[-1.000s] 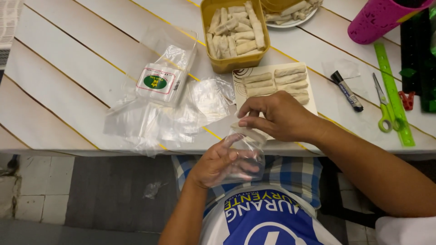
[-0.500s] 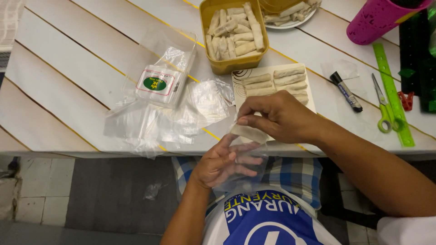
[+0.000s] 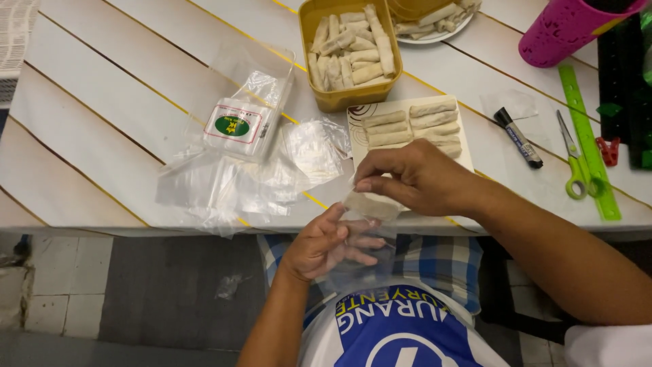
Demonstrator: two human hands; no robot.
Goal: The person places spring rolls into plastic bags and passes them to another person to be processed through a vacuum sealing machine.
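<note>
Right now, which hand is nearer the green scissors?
Right. The right hand is over the table edge, left of the green scissors; the left hand is lower, below the table edge, farther away.

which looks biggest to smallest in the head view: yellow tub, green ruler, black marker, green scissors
1. yellow tub
2. green ruler, longest but thin
3. green scissors
4. black marker
Scissors and marker look close in length, so their order is unsure.

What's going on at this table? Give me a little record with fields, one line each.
left hand: left hand holds a clear plastic bag open below the table edge
right hand: right hand pinches a pale roll at the bag's mouth
tray: white tray with rolls in rows
tub: yellow tub full of rolls
spare bags: loose clear bags on the table
tools: marker, green scissors, green ruler
</note>
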